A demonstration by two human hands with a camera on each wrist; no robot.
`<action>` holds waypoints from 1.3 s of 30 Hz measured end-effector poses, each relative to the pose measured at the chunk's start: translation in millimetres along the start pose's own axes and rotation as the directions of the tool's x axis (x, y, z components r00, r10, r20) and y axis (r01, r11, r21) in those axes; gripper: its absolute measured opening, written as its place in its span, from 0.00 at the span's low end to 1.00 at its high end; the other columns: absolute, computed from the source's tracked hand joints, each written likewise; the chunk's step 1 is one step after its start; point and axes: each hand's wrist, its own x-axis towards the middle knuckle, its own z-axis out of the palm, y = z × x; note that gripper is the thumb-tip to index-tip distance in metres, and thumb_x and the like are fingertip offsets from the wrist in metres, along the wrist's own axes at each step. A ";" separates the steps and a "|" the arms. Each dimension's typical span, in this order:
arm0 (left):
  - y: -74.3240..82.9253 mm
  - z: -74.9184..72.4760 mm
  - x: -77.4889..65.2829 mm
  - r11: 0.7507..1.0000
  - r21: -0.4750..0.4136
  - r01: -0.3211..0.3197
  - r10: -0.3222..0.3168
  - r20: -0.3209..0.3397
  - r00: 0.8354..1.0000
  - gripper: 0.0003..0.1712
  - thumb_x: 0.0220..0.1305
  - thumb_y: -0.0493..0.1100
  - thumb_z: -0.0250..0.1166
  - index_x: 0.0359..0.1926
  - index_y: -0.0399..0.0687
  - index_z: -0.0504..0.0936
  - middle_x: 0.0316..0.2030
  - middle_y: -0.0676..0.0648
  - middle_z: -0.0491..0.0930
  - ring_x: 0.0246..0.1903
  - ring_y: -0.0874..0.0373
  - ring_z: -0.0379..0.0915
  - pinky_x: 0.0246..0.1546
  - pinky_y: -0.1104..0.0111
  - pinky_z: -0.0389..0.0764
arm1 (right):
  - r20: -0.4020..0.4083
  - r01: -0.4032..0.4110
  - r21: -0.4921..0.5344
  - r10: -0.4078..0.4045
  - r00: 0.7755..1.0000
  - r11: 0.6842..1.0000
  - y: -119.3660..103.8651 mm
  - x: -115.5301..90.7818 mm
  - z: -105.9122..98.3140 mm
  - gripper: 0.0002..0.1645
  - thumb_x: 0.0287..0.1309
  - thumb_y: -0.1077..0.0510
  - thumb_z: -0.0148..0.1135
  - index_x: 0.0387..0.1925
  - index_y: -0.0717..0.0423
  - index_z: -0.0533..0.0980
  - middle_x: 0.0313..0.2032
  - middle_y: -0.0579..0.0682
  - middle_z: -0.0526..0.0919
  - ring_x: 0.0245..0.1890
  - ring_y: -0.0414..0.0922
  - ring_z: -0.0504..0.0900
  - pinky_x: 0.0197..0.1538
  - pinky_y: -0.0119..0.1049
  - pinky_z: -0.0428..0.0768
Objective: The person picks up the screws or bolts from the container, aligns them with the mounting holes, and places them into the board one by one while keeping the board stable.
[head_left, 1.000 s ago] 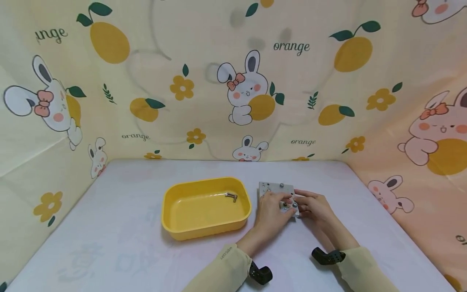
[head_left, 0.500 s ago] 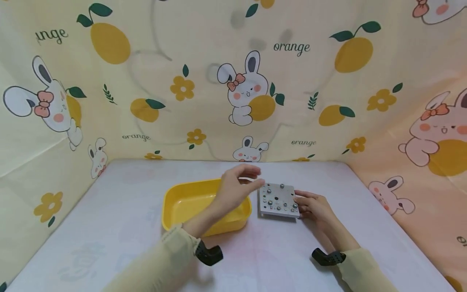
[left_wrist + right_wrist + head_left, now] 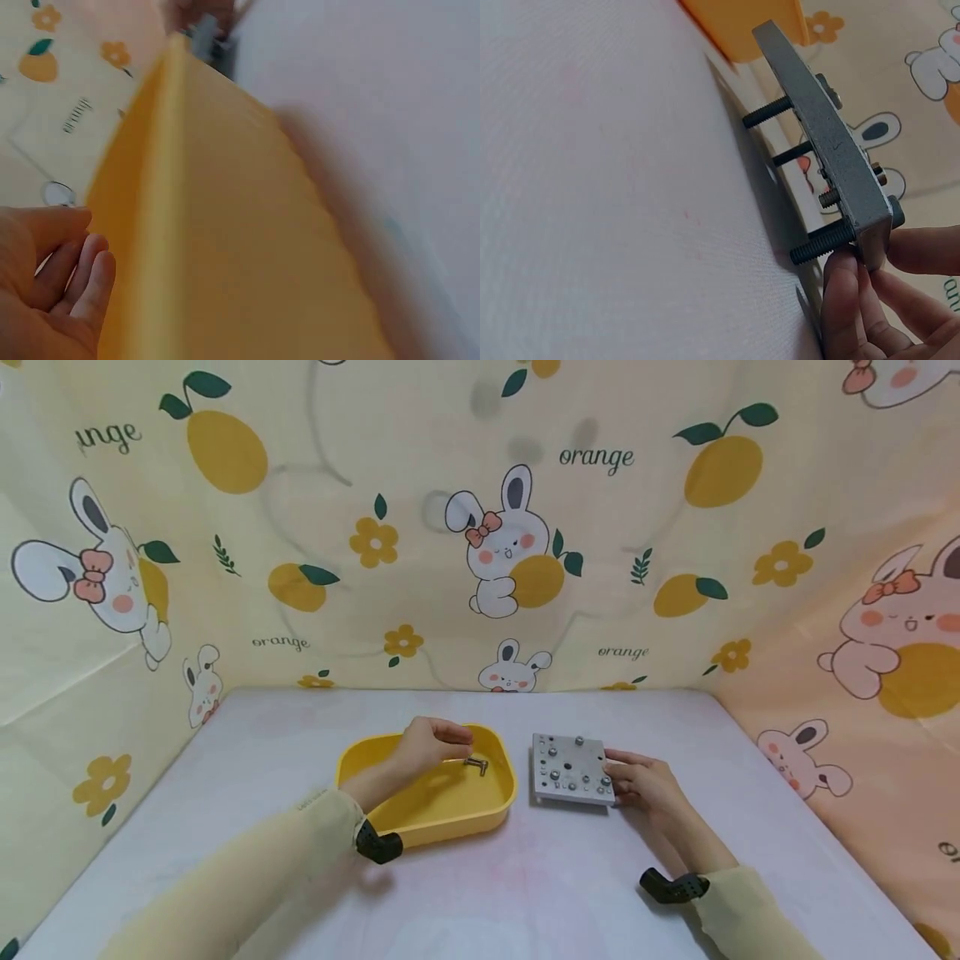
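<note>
My left hand (image 3: 426,745) hovers over the yellow plastic tray (image 3: 467,830), its fingers loosely bent with nothing between them. A few small metal screws (image 3: 476,765) lie inside the tray, just right of the fingertips. In the left wrist view the same hand (image 3: 56,281) is beside the tray's wall (image 3: 247,217). My right hand (image 3: 649,787) grips the right edge of a grey metal plate (image 3: 579,762) fitted with several bolts. From the right wrist view, threaded bolt shanks (image 3: 823,241) stick out under the plate, and fingers hold its near corner from both sides.
A white cloth covers the table (image 3: 465,910). Behind it hangs a cream curtain (image 3: 420,468) printed with rabbits and oranges, which also lines both sides. Each wrist wears a black camera mount, such as the right mount (image 3: 673,887).
My left hand has left the metal plate and moved left over the tray, uncovering the plate's bolts. The right hand keeps its hold on the plate in the same place.
</note>
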 end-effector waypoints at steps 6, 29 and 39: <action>-22.8 4.9 0.8 0.989 0.136 -0.062 0.064 -0.011 0.998 0.15 0.56 0.30 0.72 0.45 0.31 0.85 0.41 0.38 0.85 0.41 0.51 0.83 0.45 0.64 0.80 | -0.009 0.008 0.008 -0.008 1.000 1.000 2.9 1.5 -0.4 0.31 0.64 0.58 0.63 0.67 0.60 0.69 0.40 0.50 0.85 0.32 0.43 0.80 0.32 0.33 0.80; -38.2 18.8 -1.1 0.959 0.275 -0.060 0.079 -0.057 0.995 0.12 0.47 0.34 0.79 0.32 0.38 0.85 0.25 0.50 0.83 0.25 0.63 0.77 0.30 0.72 0.77 | 0.015 0.010 0.034 -0.011 1.000 0.999 2.4 -2.0 1.7 0.33 0.63 0.61 0.63 0.68 0.65 0.66 0.34 0.50 0.86 0.27 0.41 0.81 0.29 0.33 0.81; -34.6 25.2 -0.1 0.942 0.330 -0.068 0.097 -0.071 0.993 0.12 0.50 0.39 0.79 0.32 0.41 0.83 0.26 0.52 0.81 0.28 0.61 0.75 0.35 0.68 0.78 | -0.002 0.002 0.021 -0.002 1.000 1.000 3.3 1.0 -0.3 0.32 0.65 0.60 0.62 0.68 0.62 0.67 0.35 0.49 0.86 0.27 0.41 0.81 0.29 0.33 0.80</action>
